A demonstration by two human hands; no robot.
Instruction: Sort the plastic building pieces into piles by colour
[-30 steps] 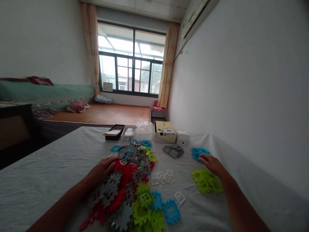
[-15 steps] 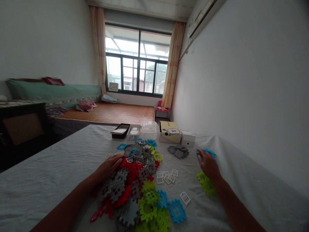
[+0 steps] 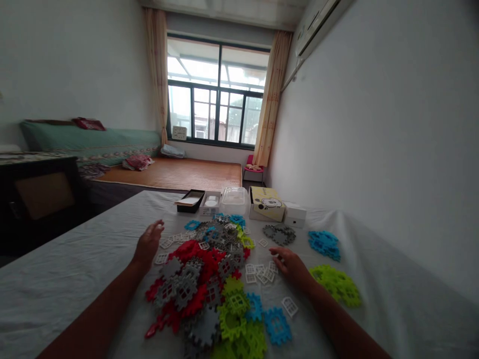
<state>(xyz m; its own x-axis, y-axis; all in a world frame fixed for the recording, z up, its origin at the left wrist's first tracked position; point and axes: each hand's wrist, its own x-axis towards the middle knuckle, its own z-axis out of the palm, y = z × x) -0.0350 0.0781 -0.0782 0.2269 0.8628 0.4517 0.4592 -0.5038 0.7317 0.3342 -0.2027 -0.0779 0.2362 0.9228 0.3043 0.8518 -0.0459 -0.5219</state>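
Note:
My left hand (image 3: 148, 243) is over the left side of the cloth, fingers apart, near white window pieces (image 3: 162, 258) at the pile's edge. Nothing shows in it. My right hand (image 3: 291, 266) hovers by a small group of white window pieces (image 3: 258, 273), fingers stretched out and no piece seen in them. Between my hands lies a mixed pile of toothed plastic building pieces: red pieces (image 3: 202, 269), grey pieces (image 3: 187, 286) and lime green pieces (image 3: 239, 324). Two blue pieces (image 3: 277, 326) lie at its lower right.
On the right are sorted heaps: grey pieces (image 3: 279, 234), blue pieces (image 3: 325, 244) and green pieces (image 3: 337, 285). Along the far edge stand a black box (image 3: 190, 201), a clear plastic container (image 3: 234, 200), a yellow cartoon box (image 3: 267, 203) and a small white box (image 3: 295, 216).
My right hand has left the blue heap and come left toward the white window pieces. My left hand has lifted off the red pieces and shifted left.

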